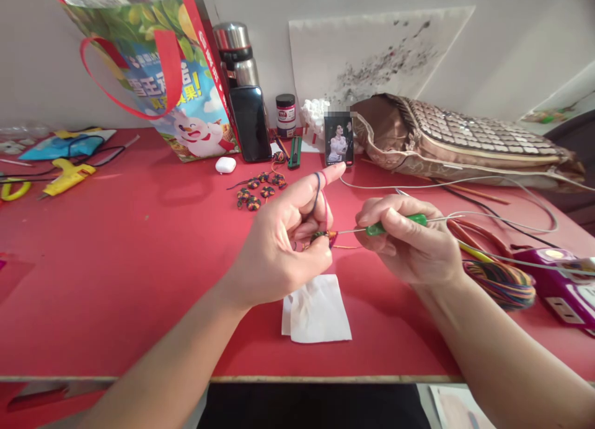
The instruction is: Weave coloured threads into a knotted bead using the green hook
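Thumb and fingers of my left hand (283, 249) pinch a small multicoloured crochet piece (331, 237). From it a strand of yarn (325, 203) runs up and loops round my raised index finger. My right hand (411, 240) grips the green handle of a crochet hook (375, 228), its thin metal shaft pointing left and meeting the piece. Whether the hook tip sits inside a stitch is hidden. Several finished-looking crochet rounds (253, 203) in the same colours lie behind my left hand. A ball of multicoloured yarn (499, 285) rests right of my right forearm.
Folded white tissue (320, 311) lies below my hands. Behind stand a dark phone (251, 124), a phone showing a video (339, 141), a jar (286, 116) and a shopping bag (186, 75). A yellow glue gun (67, 176) is left; a purple power strip (558, 286) is right.
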Action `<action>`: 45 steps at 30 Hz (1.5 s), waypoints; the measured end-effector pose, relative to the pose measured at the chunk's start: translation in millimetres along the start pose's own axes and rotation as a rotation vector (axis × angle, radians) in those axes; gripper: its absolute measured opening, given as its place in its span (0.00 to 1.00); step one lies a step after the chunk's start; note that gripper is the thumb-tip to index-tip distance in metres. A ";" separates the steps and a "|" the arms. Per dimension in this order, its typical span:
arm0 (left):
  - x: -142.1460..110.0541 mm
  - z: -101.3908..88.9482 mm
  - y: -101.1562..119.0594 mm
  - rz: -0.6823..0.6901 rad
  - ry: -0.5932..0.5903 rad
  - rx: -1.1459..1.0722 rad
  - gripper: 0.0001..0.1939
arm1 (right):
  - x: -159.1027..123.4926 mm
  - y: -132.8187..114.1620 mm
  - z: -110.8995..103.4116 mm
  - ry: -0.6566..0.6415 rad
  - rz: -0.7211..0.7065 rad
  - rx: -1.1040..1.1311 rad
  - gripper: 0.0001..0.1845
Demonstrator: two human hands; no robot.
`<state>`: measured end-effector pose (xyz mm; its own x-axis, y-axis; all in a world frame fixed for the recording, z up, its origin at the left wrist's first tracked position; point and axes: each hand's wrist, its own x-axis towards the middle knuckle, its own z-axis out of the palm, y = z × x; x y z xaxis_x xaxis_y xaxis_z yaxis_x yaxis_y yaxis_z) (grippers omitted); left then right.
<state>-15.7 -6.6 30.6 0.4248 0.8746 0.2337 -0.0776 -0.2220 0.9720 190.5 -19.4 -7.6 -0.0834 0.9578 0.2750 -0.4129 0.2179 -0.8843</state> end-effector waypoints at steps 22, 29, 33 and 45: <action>-0.6 15.5 -12.2 0.102 0.309 0.174 0.33 | -16.7 -11.3 18.0 -0.080 -0.624 -0.853 0.11; 7.9 3.3 -11.4 -0.151 0.272 -0.214 0.28 | -13.5 -5.6 11.5 -0.112 -0.672 -0.871 0.10; 12.3 -3.5 -13.8 -0.259 0.261 -0.463 0.31 | -13.1 -0.7 9.3 -0.149 -0.724 -0.987 0.12; 9.2 5.9 -19.6 -0.279 0.084 -0.560 0.31 | -9.3 11.6 6.3 -0.161 -0.920 -1.150 0.18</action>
<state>-4.9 3.3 13.5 0.4265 0.9030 -0.0517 -0.4443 0.2590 0.8576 180.7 -26.9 -18.1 -0.3255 0.3902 0.8613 0.5460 0.8212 -0.1657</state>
